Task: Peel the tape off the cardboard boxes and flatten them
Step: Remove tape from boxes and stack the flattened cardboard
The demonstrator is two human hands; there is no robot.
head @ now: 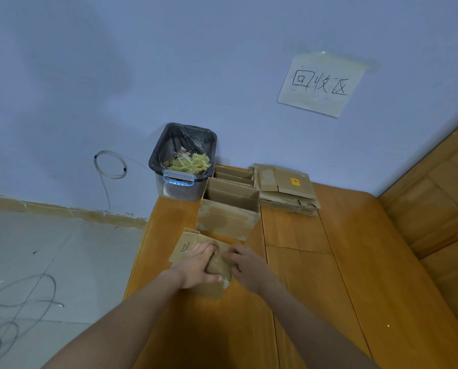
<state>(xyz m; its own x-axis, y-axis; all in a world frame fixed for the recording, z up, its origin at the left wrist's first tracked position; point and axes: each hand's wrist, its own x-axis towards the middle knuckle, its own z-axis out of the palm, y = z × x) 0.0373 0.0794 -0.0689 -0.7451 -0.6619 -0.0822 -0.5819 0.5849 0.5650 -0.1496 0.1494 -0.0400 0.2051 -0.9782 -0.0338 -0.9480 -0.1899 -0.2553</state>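
Both hands' fingers clamp a small cardboard box, left hand and right hand hiding its top.

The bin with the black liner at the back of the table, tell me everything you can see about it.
The bin is a clear plastic tub with a blue-trimmed latch on its near side, lined with a black bag folded over the rim. It stands upright at the table's far edge by the wall, holding yellowish tape scraps, beside an open cardboard box.
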